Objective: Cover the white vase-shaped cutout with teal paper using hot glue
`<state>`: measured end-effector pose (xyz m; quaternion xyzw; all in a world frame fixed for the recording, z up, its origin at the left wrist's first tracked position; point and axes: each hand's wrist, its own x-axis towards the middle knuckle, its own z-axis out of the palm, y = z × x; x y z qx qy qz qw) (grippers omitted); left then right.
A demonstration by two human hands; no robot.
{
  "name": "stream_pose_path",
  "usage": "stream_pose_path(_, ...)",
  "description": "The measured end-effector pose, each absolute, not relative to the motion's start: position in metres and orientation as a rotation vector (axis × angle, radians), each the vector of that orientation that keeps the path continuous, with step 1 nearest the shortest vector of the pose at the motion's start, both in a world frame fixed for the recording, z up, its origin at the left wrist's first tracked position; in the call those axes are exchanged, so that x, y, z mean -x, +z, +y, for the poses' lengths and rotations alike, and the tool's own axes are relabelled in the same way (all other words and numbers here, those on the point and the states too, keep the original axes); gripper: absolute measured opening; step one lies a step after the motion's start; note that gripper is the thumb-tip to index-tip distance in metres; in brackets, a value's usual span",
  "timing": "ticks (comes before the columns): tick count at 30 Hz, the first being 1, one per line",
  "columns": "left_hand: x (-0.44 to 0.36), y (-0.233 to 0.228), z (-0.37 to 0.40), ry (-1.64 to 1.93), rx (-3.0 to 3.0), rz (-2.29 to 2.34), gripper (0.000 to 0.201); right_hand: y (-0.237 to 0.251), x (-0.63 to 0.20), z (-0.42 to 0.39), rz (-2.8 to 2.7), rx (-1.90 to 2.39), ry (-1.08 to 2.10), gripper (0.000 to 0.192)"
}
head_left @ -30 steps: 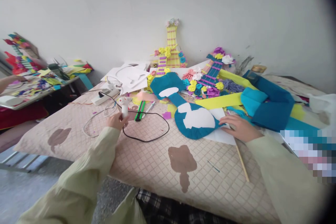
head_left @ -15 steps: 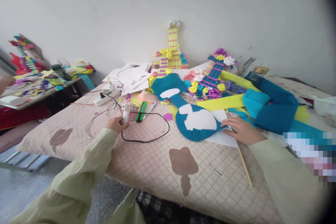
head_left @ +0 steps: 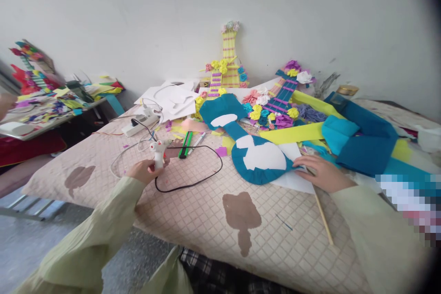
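Glue gun (head_left: 157,153) pulled nearer, right hand (head_left: 319,172) unmoved

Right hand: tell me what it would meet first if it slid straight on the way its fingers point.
The right hand lies flat with fingers toward the left, already at the edge of the blue guitar cutout. That comes first; depth is hard to judge.

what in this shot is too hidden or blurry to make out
- Head view: pixelated patch blots out whatever lies at far right.
- Glue gun grip: covered by left hand.
- White sheet under right hand: partly covered.
- Side table clutter: too small, blurred.
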<state>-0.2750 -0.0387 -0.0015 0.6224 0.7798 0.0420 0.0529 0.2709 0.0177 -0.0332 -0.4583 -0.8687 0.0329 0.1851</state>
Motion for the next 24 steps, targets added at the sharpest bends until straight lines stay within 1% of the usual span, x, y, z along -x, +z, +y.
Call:
stream_pose_path(18,0.283,-0.008,-0.046,0.124,-1.781,2.433,0.040,-0.036,-0.271,0.019,-2.409,1.301,0.098,0.029)
stream_pose_path(24,0.289,0.001,-0.053,0.120,-1.769,2.468,0.041,-0.029,-0.264,0.020,-2.425,1.216,0.075,0.022)
